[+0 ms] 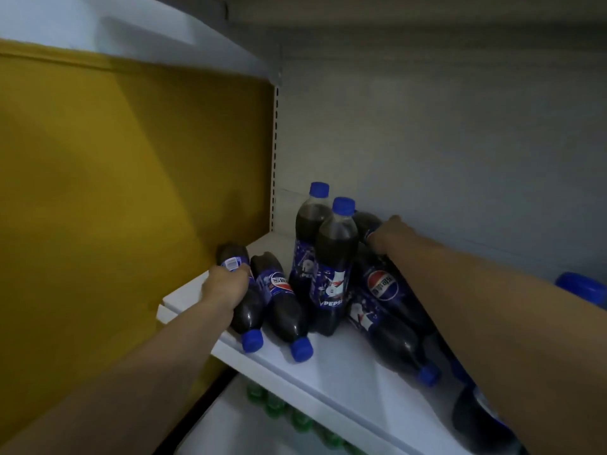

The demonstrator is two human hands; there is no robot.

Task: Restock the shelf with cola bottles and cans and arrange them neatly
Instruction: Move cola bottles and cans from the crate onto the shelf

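l grip (pixel 225 287) holds lying btl (pixel 250 314); r grip (pixel 389 233) outstretched

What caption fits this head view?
Left hand grips a lying cola bottle on the white shelf; right hand grips a rear bottle beside two upright bottles.

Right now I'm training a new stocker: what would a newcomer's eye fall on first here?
Two upright Pepsi bottles stand mid-shelf among others lying jumbled on the white shelf. The left hand grips the leftmost lying bottle, while the right hand holds a back bottle behind the upright pair. A yellow panel fills the left side.
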